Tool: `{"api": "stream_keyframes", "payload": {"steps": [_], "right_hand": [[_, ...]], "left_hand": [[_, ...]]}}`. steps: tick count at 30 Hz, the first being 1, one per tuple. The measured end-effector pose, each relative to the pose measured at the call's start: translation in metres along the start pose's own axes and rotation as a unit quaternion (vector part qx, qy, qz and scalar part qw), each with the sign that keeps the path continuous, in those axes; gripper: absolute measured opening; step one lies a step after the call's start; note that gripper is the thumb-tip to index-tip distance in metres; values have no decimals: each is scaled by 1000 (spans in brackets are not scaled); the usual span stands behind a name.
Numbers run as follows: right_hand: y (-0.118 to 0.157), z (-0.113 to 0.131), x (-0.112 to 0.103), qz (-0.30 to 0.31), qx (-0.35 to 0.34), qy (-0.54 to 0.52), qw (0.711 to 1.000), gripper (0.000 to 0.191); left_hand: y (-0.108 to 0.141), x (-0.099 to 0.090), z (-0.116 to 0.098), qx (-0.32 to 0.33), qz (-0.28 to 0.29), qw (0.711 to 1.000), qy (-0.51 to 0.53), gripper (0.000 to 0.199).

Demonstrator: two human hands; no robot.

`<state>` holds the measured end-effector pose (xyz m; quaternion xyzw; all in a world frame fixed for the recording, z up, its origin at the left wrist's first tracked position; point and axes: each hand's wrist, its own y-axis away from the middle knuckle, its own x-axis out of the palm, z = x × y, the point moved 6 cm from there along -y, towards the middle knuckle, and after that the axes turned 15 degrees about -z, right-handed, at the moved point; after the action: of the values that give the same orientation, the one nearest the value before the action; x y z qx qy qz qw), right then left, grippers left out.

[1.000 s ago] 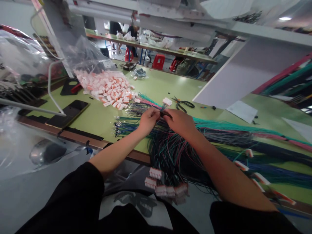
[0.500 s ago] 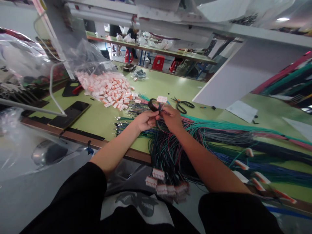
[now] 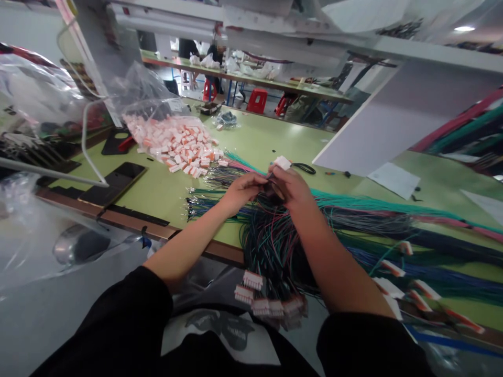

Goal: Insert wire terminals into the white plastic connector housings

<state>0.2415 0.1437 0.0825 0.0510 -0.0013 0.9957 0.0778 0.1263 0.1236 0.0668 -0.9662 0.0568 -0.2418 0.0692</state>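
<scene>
Both hands meet above the wire bundles on the bench. My left hand [image 3: 245,189] is closed, its thumb and fingertips pinching wires just below a white connector [image 3: 282,163]. Close against it, my right hand [image 3: 294,187] curls around a roll of black tape [image 3: 272,196], which is partly hidden and blurred between the hands. The connector sticks out above the right fingers. Beneath them lies a thick tangle of dark, green and pink wires [image 3: 271,230]. Finished wire ends with white connectors [image 3: 252,280] hang over the bench's front edge.
A plastic bag of white and orange connectors [image 3: 184,146] lies open at the back left. Nearby is a dark phone [image 3: 113,184]. Scissors [image 3: 304,168] are partly hidden behind the right hand. Long green wires [image 3: 373,205] run right. A white panel [image 3: 365,120] stands behind.
The tape roll has moved from beside the left fingertips down and right, between the hands. Both hands and the connector have shifted right, and the right hand now covers part of the scissors.
</scene>
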Motion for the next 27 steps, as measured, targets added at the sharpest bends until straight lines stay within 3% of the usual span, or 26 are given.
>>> {"api": "stream_keyframes", "payload": {"steps": [4, 7, 9, 13, 18, 20, 24, 27], "right_hand": [[7, 19, -9, -36, -115, 128, 984, 29], [13, 28, -5, -38, -206, 260, 942, 25], [16, 26, 0, -11, -240, 335, 911, 25], [16, 12, 5, 76, -235, 413, 877, 32], [8, 2, 3, 97, -230, 462, 851, 34], [5, 1, 8, 97, -240, 519, 814, 28], [3, 0, 19, 75, -274, 648, 707, 27], [7, 2, 22, 37, -306, 682, 663, 32]], "left_hand": [[2, -2, -3, 14, 7, 998, -66, 10], [-1, -5, 0, 16, -25, 991, -134, 8], [-4, -9, -3, 58, -59, 980, -180, 8], [-3, -12, -11, 164, -96, 945, -267, 16], [-1, -11, -11, 193, -102, 926, -307, 18], [-3, -10, -9, 183, -103, 923, -322, 20], [-8, -12, -2, 141, -107, 917, -358, 27], [-11, -13, 0, 141, -119, 916, -356, 33]]}}
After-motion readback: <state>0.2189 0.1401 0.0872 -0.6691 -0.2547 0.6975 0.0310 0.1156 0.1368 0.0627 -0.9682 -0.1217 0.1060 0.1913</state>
